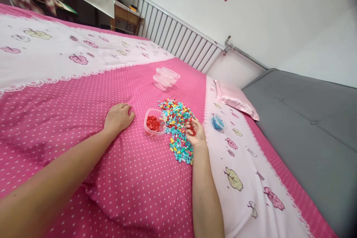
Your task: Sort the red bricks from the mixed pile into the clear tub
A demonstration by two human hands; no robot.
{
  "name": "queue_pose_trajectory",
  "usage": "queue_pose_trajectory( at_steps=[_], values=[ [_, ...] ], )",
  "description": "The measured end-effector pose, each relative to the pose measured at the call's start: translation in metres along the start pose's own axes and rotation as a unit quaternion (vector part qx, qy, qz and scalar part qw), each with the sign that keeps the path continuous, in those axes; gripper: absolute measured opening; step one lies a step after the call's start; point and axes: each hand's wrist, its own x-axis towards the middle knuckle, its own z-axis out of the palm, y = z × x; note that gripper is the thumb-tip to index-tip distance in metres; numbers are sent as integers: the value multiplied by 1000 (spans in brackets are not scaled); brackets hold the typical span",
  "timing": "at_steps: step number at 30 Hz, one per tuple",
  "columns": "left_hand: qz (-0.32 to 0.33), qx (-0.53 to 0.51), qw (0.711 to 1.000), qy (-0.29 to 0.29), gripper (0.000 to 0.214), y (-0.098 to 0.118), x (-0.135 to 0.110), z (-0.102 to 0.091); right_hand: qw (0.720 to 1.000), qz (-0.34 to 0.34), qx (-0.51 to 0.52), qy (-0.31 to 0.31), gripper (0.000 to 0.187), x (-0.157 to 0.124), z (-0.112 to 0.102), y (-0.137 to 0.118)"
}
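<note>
A heap of small plastic pieces in red, teal, yellow and pink (176, 126) lies on the pink dotted bedspread (117, 178). My right hand (195, 132) rests palm up at the heap's right edge, fingers curled round several red pieces. Just left of the heap stands a small clear tub (154, 122) holding red pieces. My left hand (119, 116) lies flat on the bedspread, palm down, to the left of that tub and touching nothing else.
A small clear tub with blue pieces (217, 122) sits right of the heap. Empty clear tubs and lids (165, 77) are stacked farther back. A pink pillow (235, 99), a grey headboard (312, 126) and a white radiator (178, 37) lie beyond.
</note>
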Motion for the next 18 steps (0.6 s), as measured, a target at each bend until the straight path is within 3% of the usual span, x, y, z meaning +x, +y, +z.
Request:
queue_pose_trajectory(
  at_steps=[2, 5, 14, 18],
  values=[
    [-1, 2, 1000, -1, 49, 0, 0, 0, 995, 31, 94, 5, 2, -5, 6, -4],
    [-4, -1, 1000, 1, 48, 0, 0, 0, 985, 53, 155, 42, 12, -10, 16, -3],
    [-9, -3, 1000, -9, 47, 0, -1, -1, 996, -8, 86, -33, 29, -21, 36, 10],
    [-6, -12, 1000, -8, 48, 0, -1, 0, 996, -35, 69, -47, 36, -25, 57, 15]
  ],
)
